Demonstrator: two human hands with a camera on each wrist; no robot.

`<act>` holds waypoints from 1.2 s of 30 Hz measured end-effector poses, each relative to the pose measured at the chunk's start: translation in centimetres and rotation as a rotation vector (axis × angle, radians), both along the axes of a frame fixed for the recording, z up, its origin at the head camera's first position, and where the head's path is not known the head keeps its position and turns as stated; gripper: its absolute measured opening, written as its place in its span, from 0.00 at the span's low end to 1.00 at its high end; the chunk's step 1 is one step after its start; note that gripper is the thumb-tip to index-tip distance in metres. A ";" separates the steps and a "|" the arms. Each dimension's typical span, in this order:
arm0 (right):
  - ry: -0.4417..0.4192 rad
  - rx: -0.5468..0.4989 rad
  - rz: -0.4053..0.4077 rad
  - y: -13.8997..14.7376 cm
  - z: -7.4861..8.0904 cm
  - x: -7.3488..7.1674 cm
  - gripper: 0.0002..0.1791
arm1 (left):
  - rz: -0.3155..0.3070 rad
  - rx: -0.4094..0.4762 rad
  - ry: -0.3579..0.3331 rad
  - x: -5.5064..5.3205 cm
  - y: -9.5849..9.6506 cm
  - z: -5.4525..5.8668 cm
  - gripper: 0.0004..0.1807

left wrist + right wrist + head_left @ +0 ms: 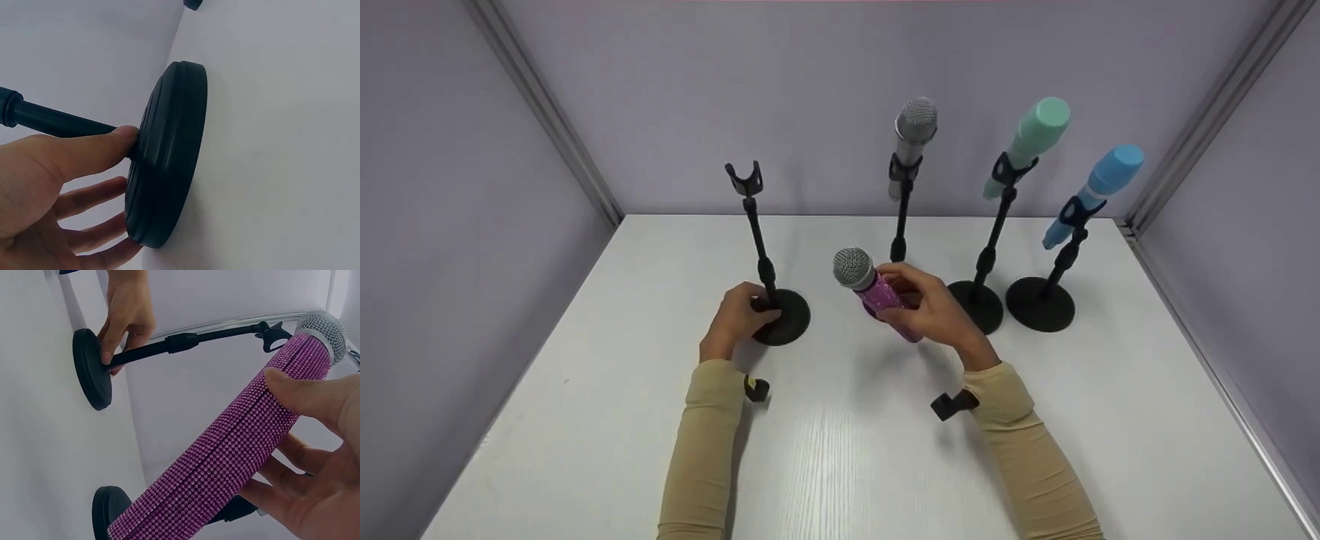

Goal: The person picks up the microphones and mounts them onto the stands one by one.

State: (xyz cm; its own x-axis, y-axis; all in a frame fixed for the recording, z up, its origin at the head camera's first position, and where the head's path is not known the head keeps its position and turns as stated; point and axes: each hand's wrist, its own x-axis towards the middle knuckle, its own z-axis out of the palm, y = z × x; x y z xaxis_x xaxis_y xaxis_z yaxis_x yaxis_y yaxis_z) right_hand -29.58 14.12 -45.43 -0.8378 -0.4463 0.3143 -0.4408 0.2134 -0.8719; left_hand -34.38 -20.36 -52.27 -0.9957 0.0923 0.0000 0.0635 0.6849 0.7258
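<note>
My left hand [735,316] grips a black microphone stand [787,319] low down, the thumb on top of its round base by the pole and the fingers around the base's side. The base is on the white table, and the forked clip [745,181] at the stand's top holds nothing. To the right, my right hand [936,313] holds a microphone [225,444] with a glittery pink, studded body and a silver mesh head. Thumb and fingers pinch it from both sides. It is tilted above the table, its head pointing up and to the left in the head view.
Behind the right hand, a silver microphone [913,135] rests in a stand whose base is mostly hidden. Further right, a mint green microphone [1039,131] and a blue microphone [1106,180] sit tilted in black stands. Grey panels [810,90] enclose the white table [607,420].
</note>
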 end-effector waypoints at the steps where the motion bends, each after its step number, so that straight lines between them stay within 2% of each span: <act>1: 0.000 -0.001 -0.005 0.1 0.0 -0.1 0.31 | -0.004 -0.002 -0.006 0.0 0.2 0.1 0.16; 11: 0.000 -0.013 -0.053 1.2 0.5 -0.1 0.32 | -0.034 -0.028 -0.085 0.4 2.1 0.5 0.17; 20: 0.007 -0.016 -0.094 2.2 1.1 -0.1 0.31 | -0.092 -0.043 -0.116 0.6 4.3 0.7 0.19; 29: 0.025 -0.020 -0.094 2.3 1.1 -0.3 0.33 | -0.106 -0.063 -0.118 1.2 5.5 1.0 0.20; 36: 0.011 -0.021 -0.091 2.4 0.9 -0.4 0.33 | -0.121 -0.082 -0.116 1.3 6.3 0.7 0.19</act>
